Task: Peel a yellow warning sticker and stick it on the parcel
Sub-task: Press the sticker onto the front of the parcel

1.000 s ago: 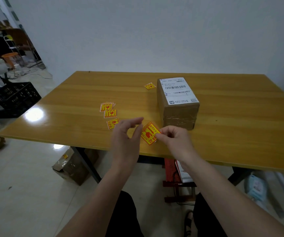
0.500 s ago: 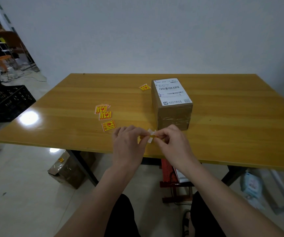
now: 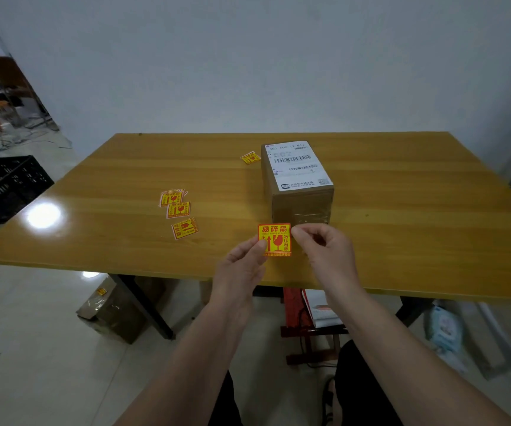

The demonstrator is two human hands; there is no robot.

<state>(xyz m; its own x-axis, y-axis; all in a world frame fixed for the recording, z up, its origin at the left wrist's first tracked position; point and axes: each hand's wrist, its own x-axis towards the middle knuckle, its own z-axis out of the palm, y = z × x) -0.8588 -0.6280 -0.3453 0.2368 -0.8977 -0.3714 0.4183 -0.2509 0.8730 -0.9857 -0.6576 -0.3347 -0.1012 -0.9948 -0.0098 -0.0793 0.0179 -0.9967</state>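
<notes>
A yellow warning sticker [image 3: 275, 238] with red print faces me, held upright just in front of the parcel. My left hand [image 3: 241, 265] pinches its lower left edge and my right hand [image 3: 321, 250] pinches its upper right corner. The parcel [image 3: 297, 182], a brown taped box with a white shipping label on top, stands on the wooden table [image 3: 417, 216] right behind the sticker. More yellow stickers lie on the table: a small pile [image 3: 172, 198], two single ones [image 3: 178, 209] [image 3: 185, 229] below it, and one [image 3: 250, 157] left of the parcel's far end.
The near table edge runs just under my hands. A cardboard box [image 3: 115, 309] sits on the floor under the table's left side. A black crate [image 3: 5, 186] stands at the far left. Red and white items [image 3: 312, 305] lie under the table.
The sticker was edge-on between my fingertips half a second ago; now it is turned flat with its printed face toward me, and both hands have moved closer to the parcel.
</notes>
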